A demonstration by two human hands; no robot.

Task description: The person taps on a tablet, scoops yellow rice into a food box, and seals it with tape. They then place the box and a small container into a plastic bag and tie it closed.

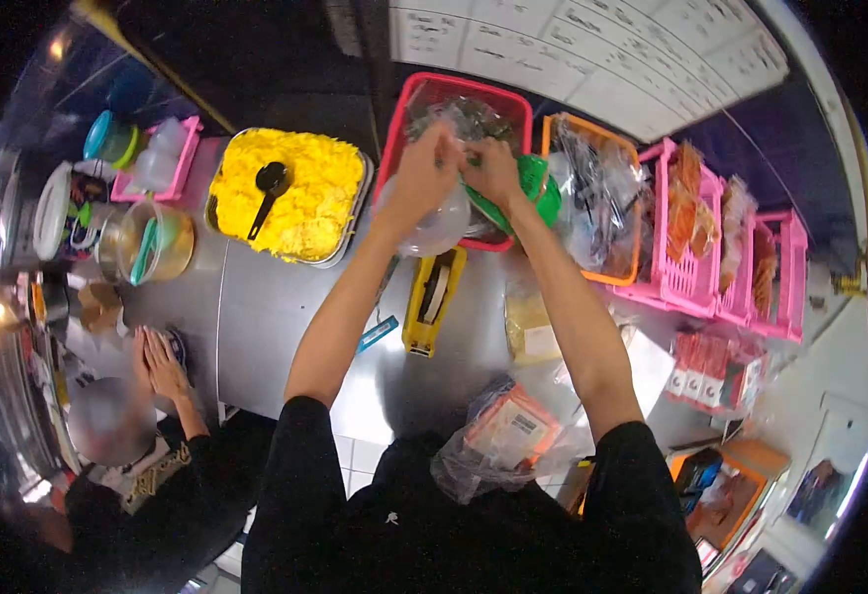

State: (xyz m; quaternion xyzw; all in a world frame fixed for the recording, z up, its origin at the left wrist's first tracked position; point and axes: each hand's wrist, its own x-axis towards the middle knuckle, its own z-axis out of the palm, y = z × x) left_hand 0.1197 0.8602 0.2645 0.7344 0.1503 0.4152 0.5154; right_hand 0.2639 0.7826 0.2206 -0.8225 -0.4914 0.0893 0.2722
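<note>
My left hand (428, 173) and my right hand (493, 170) are close together over a red basket (390, 148). A cloudy see-through plastic bag (438, 230) hangs below them, rounded at the bottom. My left fingers are pinched at its top and slightly blurred. The right fingers are curled in at the same spot, though what lies between them is too small to make out. Beside my right wrist is a green plastic package (538, 188). Crumpled clear plastic (459, 111) fills the far part of the basket.
A tray of yellow shredded food (305, 188) holds a black scoop (273, 180). Near me lie a yellow tape dispenser (434, 302) and a blue cutter (378, 334). An orange basket (635, 267) and pink baskets (667, 277) stand right. Another person's hands (160, 364) are at left.
</note>
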